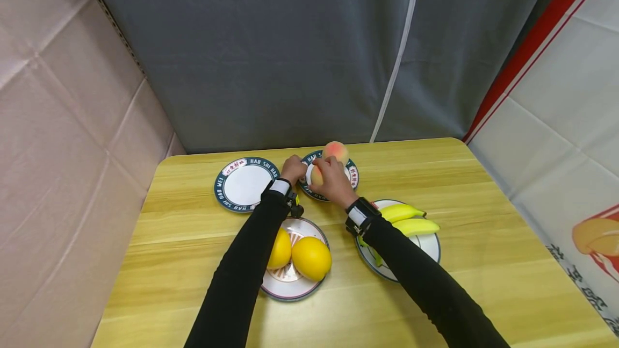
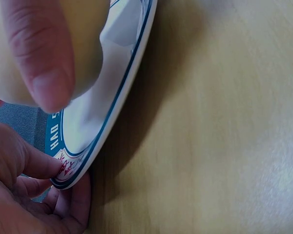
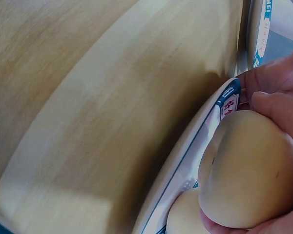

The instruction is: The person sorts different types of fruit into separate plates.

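Observation:
My left hand (image 1: 292, 169) pinches the left rim of a blue-rimmed plate (image 1: 354, 177) at the back of the table. In the left wrist view its thumb lies on the red-lettered rim (image 2: 66, 168), with the other fingers beneath. My right hand (image 1: 335, 182) holds a peach (image 1: 316, 176) over this plate. That peach (image 3: 249, 168) fills much of the right wrist view, gripped between thumb and fingers. Behind the right hand, a second, pinker peach (image 1: 336, 151) sits on the plate.
A matching blue-rimmed plate (image 1: 246, 184) stands to the left. Nearer the front, a plate (image 1: 295, 291) carries yellow round fruits (image 1: 311, 258), partly under the left sleeve. Bananas (image 1: 416, 226) lie on a plate (image 1: 430, 246) at right, partly behind the right forearm. A grey curtain (image 1: 271, 69) hangs behind the table.

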Demonstrator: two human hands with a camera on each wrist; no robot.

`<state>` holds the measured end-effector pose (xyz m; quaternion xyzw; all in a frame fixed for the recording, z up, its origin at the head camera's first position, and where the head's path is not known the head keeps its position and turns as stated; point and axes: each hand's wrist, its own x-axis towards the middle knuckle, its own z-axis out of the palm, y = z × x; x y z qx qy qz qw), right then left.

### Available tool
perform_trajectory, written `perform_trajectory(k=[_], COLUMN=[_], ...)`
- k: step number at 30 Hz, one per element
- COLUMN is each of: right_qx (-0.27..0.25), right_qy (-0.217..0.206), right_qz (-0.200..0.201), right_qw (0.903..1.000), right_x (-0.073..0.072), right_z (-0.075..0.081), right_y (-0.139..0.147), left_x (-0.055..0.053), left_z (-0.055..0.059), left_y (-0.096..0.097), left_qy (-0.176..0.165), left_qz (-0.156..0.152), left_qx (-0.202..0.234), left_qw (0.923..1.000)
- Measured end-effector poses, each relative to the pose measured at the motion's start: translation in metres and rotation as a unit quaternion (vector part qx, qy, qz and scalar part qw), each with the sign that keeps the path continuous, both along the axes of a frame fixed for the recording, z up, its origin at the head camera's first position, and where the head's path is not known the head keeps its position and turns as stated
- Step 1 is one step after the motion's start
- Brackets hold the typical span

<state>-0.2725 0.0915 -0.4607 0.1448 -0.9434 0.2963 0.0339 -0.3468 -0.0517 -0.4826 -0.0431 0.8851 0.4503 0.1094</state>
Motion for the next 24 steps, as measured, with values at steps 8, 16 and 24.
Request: perform_trajectory(k=[8, 16, 24], right_qx=[0.007, 0.015, 0.008], right_qy=[0.002, 0.008, 0.006], right_qz=[0.010, 0.010, 0.008], right_qw=[0.9999, 0.9998, 0.9999], right_x=[-0.0007, 0.0004, 0.0019], right_z=[-0.0030, -0.0062, -0.0054], right_y=[0.0006, 0.0003, -0.0006], left_x=[-0.0007, 0.0014, 0.0009], left_z=[-0.0008, 0.0016, -0.0003], left_y=[0.0008, 0.0010, 0.0011], left_qy=[0.001, 0.004, 0.005], left_qz=[0.003, 0.000, -0.002], left_qx=[0.004, 0.006, 0.008], left_qw=[1.0000, 1.0000, 1.0000])
